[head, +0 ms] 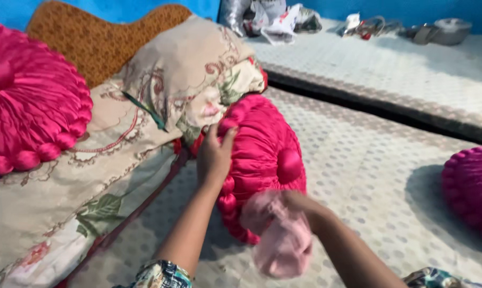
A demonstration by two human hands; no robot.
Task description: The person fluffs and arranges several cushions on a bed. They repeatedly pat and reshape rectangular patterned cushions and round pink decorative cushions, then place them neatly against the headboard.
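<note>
My left hand (214, 154) grips the left rim of the round pink cushion (265, 160), which stands on edge mid-bed against the floral pillow (145, 122). My right hand (299, 205), blurred, clutches a pink cloth (281, 240) just near of it.

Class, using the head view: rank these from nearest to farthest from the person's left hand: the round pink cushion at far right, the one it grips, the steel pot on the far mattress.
From the left hand:
1. Gripped pink cushion, under its fingers.
2. Far-right pink cushion, right edge.
3. Steel pot, top right.
</note>
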